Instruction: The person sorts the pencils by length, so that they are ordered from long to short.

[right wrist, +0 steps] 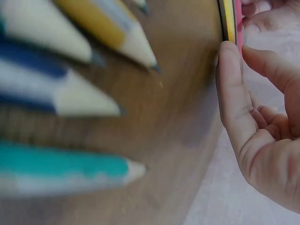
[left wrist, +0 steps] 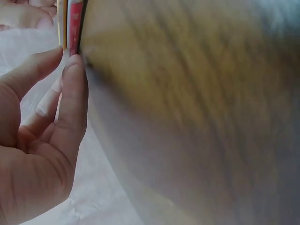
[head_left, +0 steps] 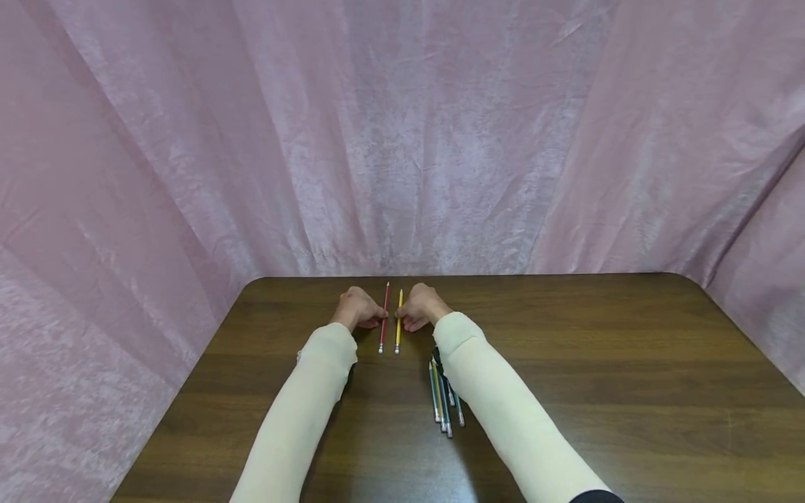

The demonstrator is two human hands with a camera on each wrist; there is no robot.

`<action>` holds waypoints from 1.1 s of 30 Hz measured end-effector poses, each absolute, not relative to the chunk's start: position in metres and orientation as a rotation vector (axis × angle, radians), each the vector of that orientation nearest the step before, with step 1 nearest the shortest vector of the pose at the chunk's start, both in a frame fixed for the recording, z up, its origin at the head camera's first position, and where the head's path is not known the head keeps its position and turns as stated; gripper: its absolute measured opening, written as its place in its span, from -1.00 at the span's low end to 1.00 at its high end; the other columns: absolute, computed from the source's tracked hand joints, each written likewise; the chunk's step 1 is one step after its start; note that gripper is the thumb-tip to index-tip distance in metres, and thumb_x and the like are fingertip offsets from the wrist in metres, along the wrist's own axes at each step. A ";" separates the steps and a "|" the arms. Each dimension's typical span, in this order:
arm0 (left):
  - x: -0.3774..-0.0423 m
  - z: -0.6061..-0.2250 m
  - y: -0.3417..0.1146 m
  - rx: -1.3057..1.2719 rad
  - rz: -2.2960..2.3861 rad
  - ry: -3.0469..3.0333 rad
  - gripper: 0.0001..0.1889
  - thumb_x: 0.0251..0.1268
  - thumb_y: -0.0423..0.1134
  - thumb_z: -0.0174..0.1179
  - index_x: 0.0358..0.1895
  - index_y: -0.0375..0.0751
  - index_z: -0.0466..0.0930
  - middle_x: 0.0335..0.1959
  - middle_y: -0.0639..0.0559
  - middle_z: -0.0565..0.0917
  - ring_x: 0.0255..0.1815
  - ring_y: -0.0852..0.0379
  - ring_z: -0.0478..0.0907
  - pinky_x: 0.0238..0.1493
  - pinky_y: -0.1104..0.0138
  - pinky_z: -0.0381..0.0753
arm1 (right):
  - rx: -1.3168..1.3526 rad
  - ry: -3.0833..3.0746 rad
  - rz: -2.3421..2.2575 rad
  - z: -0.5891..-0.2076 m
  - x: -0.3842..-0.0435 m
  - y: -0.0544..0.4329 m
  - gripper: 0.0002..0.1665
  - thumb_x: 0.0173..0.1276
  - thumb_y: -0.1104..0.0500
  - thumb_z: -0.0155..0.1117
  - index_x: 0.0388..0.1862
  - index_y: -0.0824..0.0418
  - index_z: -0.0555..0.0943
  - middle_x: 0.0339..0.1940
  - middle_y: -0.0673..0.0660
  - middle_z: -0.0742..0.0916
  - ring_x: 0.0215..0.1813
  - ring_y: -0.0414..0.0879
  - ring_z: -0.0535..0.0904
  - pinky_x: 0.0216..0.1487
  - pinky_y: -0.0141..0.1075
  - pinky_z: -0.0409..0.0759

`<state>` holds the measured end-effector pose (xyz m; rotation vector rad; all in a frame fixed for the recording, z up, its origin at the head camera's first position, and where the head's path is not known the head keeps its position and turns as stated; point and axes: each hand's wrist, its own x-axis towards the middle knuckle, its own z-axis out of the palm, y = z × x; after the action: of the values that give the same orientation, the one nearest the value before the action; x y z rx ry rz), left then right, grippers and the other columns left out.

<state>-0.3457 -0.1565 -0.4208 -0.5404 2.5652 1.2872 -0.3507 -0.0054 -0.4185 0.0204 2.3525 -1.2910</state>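
Note:
Near the far edge of the table, my left hand (head_left: 361, 307) pinches a red pencil (head_left: 382, 337) between thumb and forefinger. Just to its right, my right hand (head_left: 424, 307) pinches a yellow pencil (head_left: 398, 337) the same way. Both pencils lie nearly parallel, a narrow gap apart, with their points away from me and their eraser ends toward me. In the left wrist view the red pencil (left wrist: 75, 21) meets the fingertips at the top. The right wrist view has the yellow pencil (right wrist: 229, 21) at the fingertips, with the red one close behind it.
A loose group of several pencils (head_left: 443, 409) lies on the wooden table (head_left: 629, 363), partly under my right forearm. Their sharpened points, including a teal pencil (right wrist: 65, 164), fill the left of the right wrist view. A pink curtain (head_left: 402, 140) hangs behind the table.

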 end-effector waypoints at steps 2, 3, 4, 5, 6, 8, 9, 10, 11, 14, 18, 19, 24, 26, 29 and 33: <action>-0.345 -0.418 -0.158 -0.534 1.276 2.579 -0.82 0.02 -0.44 0.51 -0.40 -0.44 0.67 -0.73 -0.07 0.62 -0.76 0.19 0.58 -0.59 0.39 0.69 | 0.009 2.349 -1.292 -0.416 -0.351 -0.002 -0.80 0.33 0.33 0.37 -0.42 0.48 0.64 -0.62 0.19 0.70 -0.64 -0.12 0.63 -0.40 -0.28 0.76; -0.345 -0.417 -0.159 -0.529 1.276 2.584 -0.82 0.02 -0.43 0.51 -0.40 -0.44 0.68 -0.74 -0.07 0.62 -0.76 0.19 0.57 -0.59 0.39 0.70 | 0.002 2.349 -1.290 -0.415 -0.351 0.000 -0.80 0.34 0.33 0.36 -0.42 0.48 0.64 -0.62 0.18 0.70 -0.63 -0.12 0.63 -0.40 -0.28 0.76; -0.344 -0.415 -0.159 -0.525 1.278 2.585 -0.82 0.02 -0.43 0.51 -0.40 -0.44 0.68 -0.73 -0.07 0.63 -0.76 0.19 0.57 -0.58 0.39 0.70 | -0.005 2.353 -1.285 -0.413 -0.352 0.002 -0.80 0.34 0.33 0.36 -0.42 0.48 0.64 -0.62 0.18 0.69 -0.62 -0.12 0.64 -0.41 -0.29 0.76; -0.344 -0.414 -0.160 -0.519 1.282 2.584 -0.82 0.03 -0.43 0.51 -0.40 -0.44 0.68 -0.73 -0.07 0.63 -0.75 0.19 0.58 -0.58 0.38 0.70 | -0.013 2.358 -1.279 -0.412 -0.352 0.004 -0.80 0.35 0.32 0.36 -0.42 0.47 0.64 -0.61 0.18 0.70 -0.62 -0.11 0.65 -0.42 -0.29 0.75; -0.343 -0.412 -0.160 -0.512 1.283 2.587 -0.83 0.03 -0.43 0.51 -0.41 -0.43 0.68 -0.72 -0.08 0.64 -0.75 0.19 0.59 -0.57 0.37 0.71 | -0.020 2.362 -1.277 -0.410 -0.352 0.006 -0.80 0.35 0.32 0.36 -0.42 0.47 0.65 -0.61 0.18 0.70 -0.61 -0.11 0.65 -0.43 -0.30 0.75; -0.342 -0.410 -0.160 -0.498 1.254 2.606 -0.83 0.03 -0.40 0.51 -0.44 -0.42 0.69 -0.71 -0.08 0.66 -0.74 0.18 0.60 -0.56 0.36 0.71 | -0.035 2.372 -1.263 -0.406 -0.352 0.010 -0.79 0.35 0.31 0.36 -0.41 0.47 0.65 -0.58 0.18 0.71 -0.60 -0.11 0.66 -0.44 -0.31 0.75; -0.342 -0.408 -0.159 -0.494 1.241 2.614 -0.83 0.02 -0.40 0.51 -0.46 -0.41 0.69 -0.71 -0.08 0.66 -0.74 0.18 0.61 -0.55 0.36 0.72 | -0.045 2.377 -1.251 -0.404 -0.352 0.011 -0.79 0.36 0.30 0.36 -0.41 0.46 0.65 -0.57 0.18 0.72 -0.59 -0.11 0.67 -0.44 -0.31 0.75; -0.341 -0.407 -0.159 -0.488 1.217 2.631 -0.83 0.02 -0.38 0.51 -0.48 -0.39 0.70 -0.71 -0.07 0.67 -0.75 0.18 0.61 -0.56 0.36 0.71 | -0.054 2.382 -1.237 -0.402 -0.351 0.013 -0.78 0.36 0.29 0.36 -0.40 0.46 0.65 -0.57 0.18 0.72 -0.59 -0.12 0.67 -0.44 -0.32 0.75; -0.341 -0.407 -0.158 -0.480 1.205 2.641 -0.84 0.02 -0.37 0.51 -0.50 -0.38 0.71 -0.71 -0.07 0.67 -0.75 0.17 0.62 -0.56 0.36 0.71 | -0.065 2.384 -1.228 -0.400 -0.350 0.015 -0.78 0.36 0.28 0.36 -0.39 0.46 0.65 -0.56 0.18 0.72 -0.59 -0.12 0.67 -0.43 -0.32 0.75; -0.339 -0.404 -0.156 -0.441 1.210 2.653 -0.85 0.03 -0.37 0.51 -0.51 -0.36 0.73 -0.69 -0.08 0.69 -0.74 0.18 0.62 -0.56 0.37 0.71 | -0.109 2.397 -1.195 -0.390 -0.345 0.022 -0.75 0.37 0.26 0.36 -0.32 0.50 0.66 -0.55 0.17 0.72 -0.58 -0.14 0.67 -0.40 -0.34 0.75; -0.333 -0.401 -0.153 -0.349 1.278 2.625 -0.89 0.07 -0.40 0.48 -0.44 -0.39 0.76 -0.61 -0.13 0.72 -0.71 0.19 0.62 -0.43 0.30 0.76 | -0.157 2.400 -1.188 -0.375 -0.336 0.032 -0.72 0.37 0.28 0.34 -0.20 0.57 0.66 -0.54 0.18 0.71 -0.58 -0.15 0.65 -0.37 -0.34 0.75; -0.331 -0.399 -0.152 -0.330 1.289 2.619 -0.90 0.08 -0.41 0.48 -0.42 -0.39 0.76 -0.59 -0.14 0.72 -0.70 0.19 0.62 -0.39 0.28 0.77 | -0.169 2.400 -1.186 -0.372 -0.334 0.035 -0.71 0.37 0.28 0.34 -0.17 0.57 0.65 -0.53 0.19 0.71 -0.57 -0.15 0.65 -0.35 -0.33 0.75; -0.322 -0.392 -0.147 -0.257 1.313 2.595 -0.90 0.10 -0.41 0.46 -0.38 -0.40 0.75 -0.58 -0.14 0.73 -0.65 0.17 0.65 -0.34 0.25 0.78 | -0.205 2.398 -1.166 -0.357 -0.325 0.050 -0.72 0.39 0.27 0.33 -0.14 0.55 0.65 -0.47 0.21 0.72 -0.53 -0.14 0.66 -0.28 -0.28 0.77; -0.318 -0.389 -0.145 -0.225 1.310 2.590 -0.90 0.11 -0.41 0.45 -0.37 -0.40 0.76 -0.59 -0.12 0.72 -0.62 0.15 0.67 -0.33 0.25 0.78 | -0.209 2.400 -1.159 -0.352 -0.321 0.057 -0.73 0.39 0.27 0.33 -0.16 0.54 0.66 -0.47 0.22 0.72 -0.52 -0.12 0.68 -0.24 -0.24 0.77; -0.312 -0.384 -0.141 -0.169 1.290 2.587 -0.89 0.14 -0.39 0.44 -0.34 -0.40 0.76 -0.57 -0.10 0.72 -0.55 0.11 0.70 -0.29 0.23 0.78 | -0.215 2.410 -1.155 -0.346 -0.316 0.068 -0.73 0.39 0.27 0.32 -0.15 0.53 0.65 -0.45 0.22 0.73 -0.45 -0.06 0.72 -0.20 -0.20 0.77; -0.304 -0.378 -0.135 -0.108 1.236 2.586 -0.85 0.16 -0.34 0.44 -0.32 -0.39 0.75 -0.51 -0.11 0.73 -0.48 0.07 0.72 -0.22 0.21 0.77 | -0.214 2.409 -1.156 -0.339 -0.311 0.080 -0.70 0.40 0.26 0.31 -0.08 0.54 0.63 -0.40 0.25 0.74 -0.31 0.06 0.75 -0.15 -0.18 0.76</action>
<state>-0.3040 -0.1350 -0.3777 -0.1080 2.5858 1.2356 -0.3107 0.0802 -0.3395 -0.2138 2.4088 -1.1559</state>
